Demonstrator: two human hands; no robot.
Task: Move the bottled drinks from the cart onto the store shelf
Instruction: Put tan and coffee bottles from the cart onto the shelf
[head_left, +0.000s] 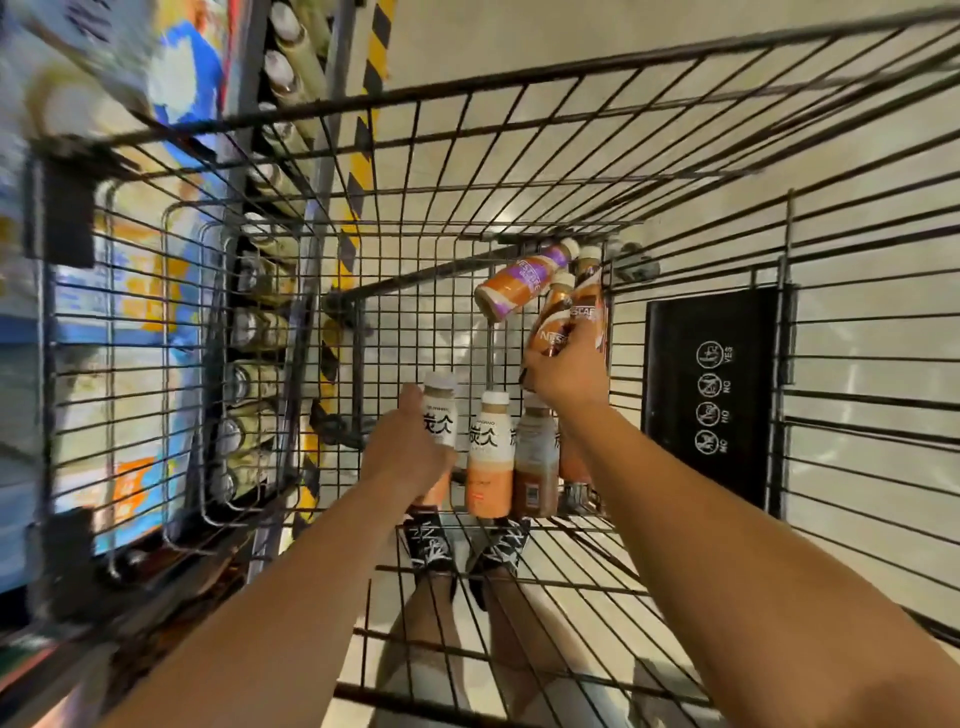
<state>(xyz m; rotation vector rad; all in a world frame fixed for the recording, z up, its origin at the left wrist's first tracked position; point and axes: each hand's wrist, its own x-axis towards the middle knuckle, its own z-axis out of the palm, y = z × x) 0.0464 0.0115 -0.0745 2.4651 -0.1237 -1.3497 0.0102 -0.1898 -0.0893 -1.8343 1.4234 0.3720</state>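
- Inside the cart (519, 124): upright bottles (488, 457) nearest, lying bottle (524, 283) beyond them.
- Left of the cart: store shelf (130, 312).
- Right of the upright row: right hand (566, 371) around two bottles (571, 317).
- Left hand (410, 447) on leftmost upright bottle (439, 415).

A black sign (711, 397) with four round white symbols hangs just right of the right hand. Black shoes (435, 543) with white markings stand below both hands. Yellow-and-black striped tape (358, 171) runs up beyond the left hand.

My forearms are bare, no sleeves, watch or rings in view on the left hand (410, 452) or right hand (566, 371). My legs are bare below, ending in black shoes (434, 543) marked with white scribbled lines.
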